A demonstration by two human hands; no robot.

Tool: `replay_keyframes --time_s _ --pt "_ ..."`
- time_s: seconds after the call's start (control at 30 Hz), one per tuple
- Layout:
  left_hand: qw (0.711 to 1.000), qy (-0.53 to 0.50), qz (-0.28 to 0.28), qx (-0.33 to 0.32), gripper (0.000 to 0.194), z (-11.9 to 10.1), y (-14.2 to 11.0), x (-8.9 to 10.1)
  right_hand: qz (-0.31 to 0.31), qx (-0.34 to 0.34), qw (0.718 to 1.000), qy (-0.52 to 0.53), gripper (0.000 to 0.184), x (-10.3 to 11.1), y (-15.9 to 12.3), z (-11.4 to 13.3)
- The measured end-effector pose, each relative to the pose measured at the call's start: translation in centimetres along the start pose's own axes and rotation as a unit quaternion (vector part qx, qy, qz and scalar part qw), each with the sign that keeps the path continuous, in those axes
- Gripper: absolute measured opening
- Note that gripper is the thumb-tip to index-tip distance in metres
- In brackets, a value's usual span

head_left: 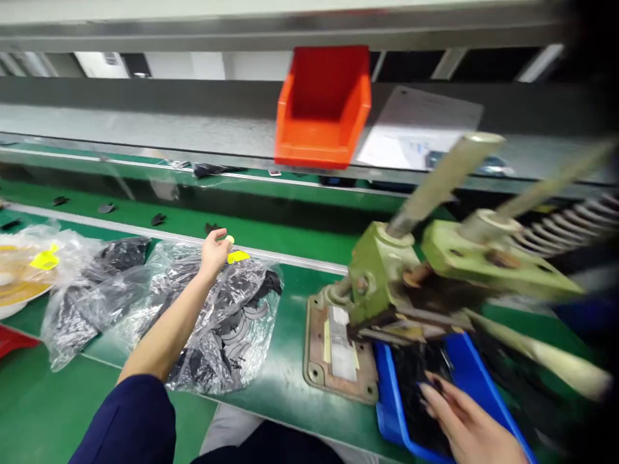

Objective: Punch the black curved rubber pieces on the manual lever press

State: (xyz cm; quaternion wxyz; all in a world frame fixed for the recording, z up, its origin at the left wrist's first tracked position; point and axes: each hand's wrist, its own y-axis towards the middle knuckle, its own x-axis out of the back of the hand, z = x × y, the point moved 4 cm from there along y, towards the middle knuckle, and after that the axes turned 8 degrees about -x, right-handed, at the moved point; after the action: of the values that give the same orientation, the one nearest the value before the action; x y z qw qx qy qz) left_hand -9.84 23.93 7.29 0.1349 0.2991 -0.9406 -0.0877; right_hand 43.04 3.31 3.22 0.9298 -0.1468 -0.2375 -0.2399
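My left hand (214, 252) is stretched out over a clear plastic bag (227, 348) of dark curved parts, by the edge of the green belt. Its fingers are apart, and a pale yellow spot shows at one fingertip. Just beyond them a small black part (211, 227) lies on the belt, partly covered by the hand. My right hand (464, 412) is at a blue bin (387, 399) of black parts, thumb and fingers pinched on a small black part (434, 383); blur hides its exact shape. Left of the bin stands a green hand press (374, 277) on a metal base (314, 361).
Several black parts (158, 219) lie spaced along the green belt (271, 232). Another plastic bag (72, 316) and a yellow disc (19, 274) are at left. An orange bin (322, 109) and a paper sheet (416, 122) are on the shelf. Press levers (541, 351) stick out at right.
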Motion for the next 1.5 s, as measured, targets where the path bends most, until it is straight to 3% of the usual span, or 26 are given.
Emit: replay_keyframes --time_s 0.03,0.1,0.17,0.27,0.37,0.43,0.5,0.67,0.77,0.9,1.27,1.5 --pt "0.998 -0.028 0.046 -0.03 0.034 -1.3 -2.8 -0.7 0.055 -0.06 0.995 0.053 0.062 -0.8 -1.3 0.1" --pt "0.981 -0.067 0.165 -0.081 0.028 -4.0 -9.1 -2.2 0.185 -0.106 0.962 0.172 0.056 -3.1 -4.2 1.5" --pt "0.926 -0.114 0.332 -0.138 0.02 -6.9 -16.0 -3.8 0.348 -0.12 0.885 0.285 0.047 -5.9 -6.9 3.2" --pt "0.827 -0.144 0.501 -0.212 0.022 -9.9 -24.7 -5.5 0.437 -0.145 0.828 0.322 0.056 -8.4 -9.3 4.0" --pt "0.783 -0.166 0.544 -0.252 0.021 -11.0 -29.2 -6.5 0.49 -0.162 0.79 0.331 0.061 -9.4 -10.6 3.5" --pt "0.779 -0.171 0.541 -0.267 0.016 -10.8 -30.3 -6.9 0.502 -0.162 0.78 0.335 0.059 -9.4 -11.0 3.1" --pt "0.788 -0.163 0.525 -0.277 0.013 -10.3 -30.5 -6.8 0.488 -0.151 0.791 0.337 0.052 -9.1 -11.1 2.8" --pt "0.851 -0.121 0.432 -0.274 0.004 -8.9 -30.2 -6.0 0.376 -0.066 0.87 0.312 0.045 -8.3 -10.8 1.9" --pt "0.855 -0.12 0.419 -0.279 0.003 -8.6 -30.5 -5.8 0.293 -0.013 0.918 0.265 0.034 -7.9 -10.8 1.1" --pt "0.852 -0.127 0.421 -0.284 0.002 -8.5 -30.9 -5.7 0.223 0.033 0.952 0.209 0.026 -7.4 -11.2 0.5" --pt "0.842 -0.133 0.415 -0.318 0.006 -7.8 -31.2 -5.5 0.183 0.113 0.961 0.174 0.012 -6.4 -11.5 1.7" --pt "0.835 -0.14 0.409 -0.339 0.01 -7.8 -31.2 -5.5 0.22 0.074 0.94 0.248 0.014 -7.2 -11.2 1.4"
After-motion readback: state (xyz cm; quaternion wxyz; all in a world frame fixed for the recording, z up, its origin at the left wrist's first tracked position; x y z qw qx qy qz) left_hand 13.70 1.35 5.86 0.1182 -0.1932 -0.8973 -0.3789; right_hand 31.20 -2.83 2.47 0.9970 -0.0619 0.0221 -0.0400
